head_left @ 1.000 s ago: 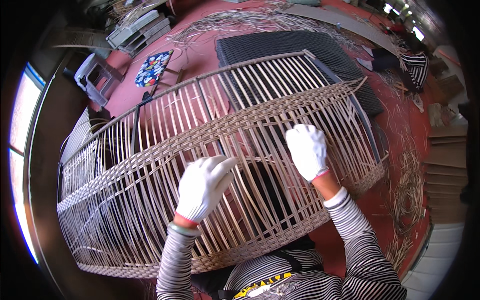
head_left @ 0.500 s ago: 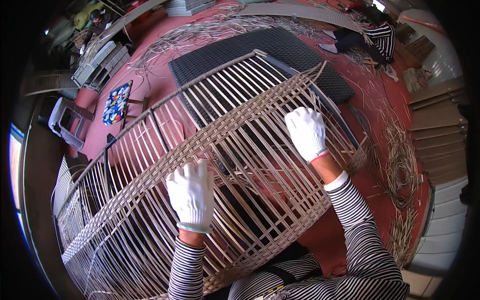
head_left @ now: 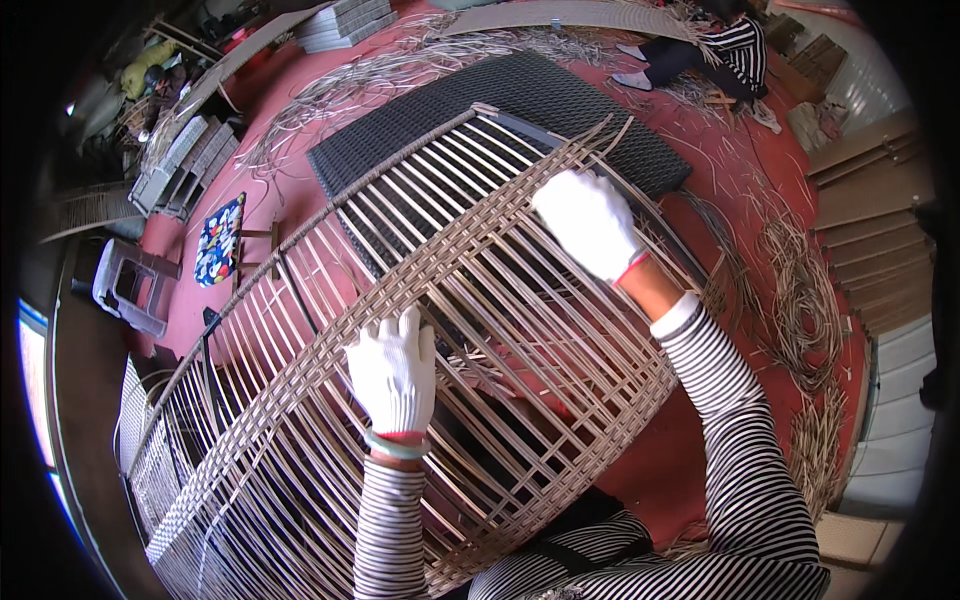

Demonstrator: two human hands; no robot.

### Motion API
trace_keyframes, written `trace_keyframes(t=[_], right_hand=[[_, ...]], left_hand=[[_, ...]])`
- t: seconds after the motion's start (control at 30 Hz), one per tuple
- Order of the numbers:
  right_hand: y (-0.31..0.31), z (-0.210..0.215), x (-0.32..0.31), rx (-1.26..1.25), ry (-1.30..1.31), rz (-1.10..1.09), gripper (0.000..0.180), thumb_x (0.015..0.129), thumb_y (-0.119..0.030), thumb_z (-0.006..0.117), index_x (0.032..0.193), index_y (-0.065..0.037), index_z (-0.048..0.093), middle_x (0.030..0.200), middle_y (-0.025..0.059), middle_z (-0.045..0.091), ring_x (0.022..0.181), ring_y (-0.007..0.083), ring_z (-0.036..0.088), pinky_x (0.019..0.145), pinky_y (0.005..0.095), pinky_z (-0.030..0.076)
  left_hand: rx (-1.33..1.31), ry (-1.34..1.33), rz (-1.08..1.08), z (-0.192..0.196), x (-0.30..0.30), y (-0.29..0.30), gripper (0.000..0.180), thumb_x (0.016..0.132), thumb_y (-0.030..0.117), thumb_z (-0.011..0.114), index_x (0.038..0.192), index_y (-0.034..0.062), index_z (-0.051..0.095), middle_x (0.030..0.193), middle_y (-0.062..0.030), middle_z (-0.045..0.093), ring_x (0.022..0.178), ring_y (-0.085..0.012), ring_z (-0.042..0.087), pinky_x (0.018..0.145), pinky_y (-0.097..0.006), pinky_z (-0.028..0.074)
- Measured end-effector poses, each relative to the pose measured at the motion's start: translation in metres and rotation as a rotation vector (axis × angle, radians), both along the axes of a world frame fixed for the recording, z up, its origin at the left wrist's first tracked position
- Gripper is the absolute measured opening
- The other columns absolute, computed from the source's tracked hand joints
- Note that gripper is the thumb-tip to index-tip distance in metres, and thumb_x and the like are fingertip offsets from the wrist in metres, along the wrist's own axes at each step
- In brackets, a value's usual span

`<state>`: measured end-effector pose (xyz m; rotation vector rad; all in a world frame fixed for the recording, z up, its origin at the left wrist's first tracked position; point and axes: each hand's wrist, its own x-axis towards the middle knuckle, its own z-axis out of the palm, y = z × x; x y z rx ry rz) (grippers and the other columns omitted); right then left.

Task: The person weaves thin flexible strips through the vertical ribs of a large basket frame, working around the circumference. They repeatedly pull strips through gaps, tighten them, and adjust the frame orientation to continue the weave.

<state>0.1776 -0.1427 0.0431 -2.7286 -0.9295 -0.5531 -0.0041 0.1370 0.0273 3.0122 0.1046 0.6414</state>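
Observation:
A large curved wicker frame [head_left: 440,250] of tan strands lies across in front of me, with a dense woven band running diagonally over its long slats. My left hand [head_left: 392,375], in a white knit glove, rests at the near edge of that band with its fingers apart. Close to the band's far right end, my right hand [head_left: 588,225], gloved too, has its fingers curled down. Its fingertips are hidden and slightly blurred, so what it grips cannot be seen. Loose strand ends [head_left: 617,135] stick out just beyond that hand.
Behind the frame lies a dark woven panel [head_left: 480,90]. Coils of loose strands [head_left: 800,300] cover the red floor [head_left: 730,170] on the right. A patterned stool [head_left: 219,240] and a grey plastic stool [head_left: 128,285] stand left. Another person [head_left: 735,55] sits at the far right.
My right hand has moved a little left and up along the band's far end. My left hand has shifted slightly right, its fingers a bit more spread. The whole view has shifted slightly.

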Motion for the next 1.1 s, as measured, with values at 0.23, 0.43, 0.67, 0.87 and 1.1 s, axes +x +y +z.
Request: trace_keyframes(t=[0.23, 0.43, 0.67, 0.87, 1.1], right_hand=[[0.039, -0.045, -0.013, -0.025, -0.057, 0.015, 0.026, 0.105, -0.016, 0.058, 0.125, -0.015, 0.075, 0.126, 0.0089, 0.071, 0.122, 0.0283, 0.063, 0.100, 0.0457, 0.056], [0.038, -0.035, 0.004, -0.033, -0.037, 0.065, 0.022, 0.108, -0.025, 0.063, 0.113, -0.014, 0.081, 0.117, 0.0116, 0.076, 0.113, 0.0280, 0.071, 0.096, 0.0422, 0.061], [-0.031, -0.024, 0.023, -0.141, 0.046, -0.404, 0.019, 0.105, -0.021, 0.063, 0.106, -0.011, 0.080, 0.107, 0.0101, 0.079, 0.099, 0.0279, 0.075, 0.089, 0.0447, 0.063], [-0.030, -0.034, 0.080, 0.002, 0.109, -0.139, 0.025, 0.102, -0.015, 0.055, 0.112, -0.017, 0.079, 0.112, 0.0134, 0.077, 0.108, 0.0366, 0.075, 0.093, 0.0495, 0.060], [-0.066, -0.011, 0.063, 0.189, 0.103, -0.095, 0.026, 0.105, -0.016, 0.057, 0.115, -0.011, 0.080, 0.121, 0.0123, 0.078, 0.114, 0.0332, 0.072, 0.100, 0.0452, 0.058]], left_hand=[[-0.138, -0.011, -0.318, 0.015, 0.031, -0.040, 0.037, 0.098, 0.037, 0.076, 0.128, 0.0155, 0.075, 0.113, -0.0092, 0.074, 0.101, -0.0276, 0.069, 0.087, -0.047, 0.053], [-0.136, 0.074, -0.154, -0.010, 0.044, -0.058, 0.048, 0.098, 0.034, 0.078, 0.140, 0.0150, 0.068, 0.130, -0.0143, 0.067, 0.111, -0.0309, 0.066, 0.095, -0.046, 0.054], [-0.154, -0.107, -0.186, -0.020, 0.045, -0.050, 0.046, 0.094, 0.029, 0.080, 0.135, 0.0099, 0.071, 0.130, -0.0143, 0.066, 0.115, -0.0336, 0.065, 0.100, -0.048, 0.053], [-0.142, -0.163, -0.191, -0.026, 0.047, -0.054, 0.049, 0.096, 0.030, 0.079, 0.139, 0.0085, 0.068, 0.131, -0.0156, 0.065, 0.120, -0.0345, 0.064, 0.103, -0.050, 0.054], [-0.043, -0.191, -0.385, 0.032, -0.032, 0.000, 0.037, 0.091, 0.022, 0.081, 0.124, 0.0074, 0.073, 0.127, -0.0129, 0.073, 0.116, -0.0313, 0.071, 0.097, -0.047, 0.059]])
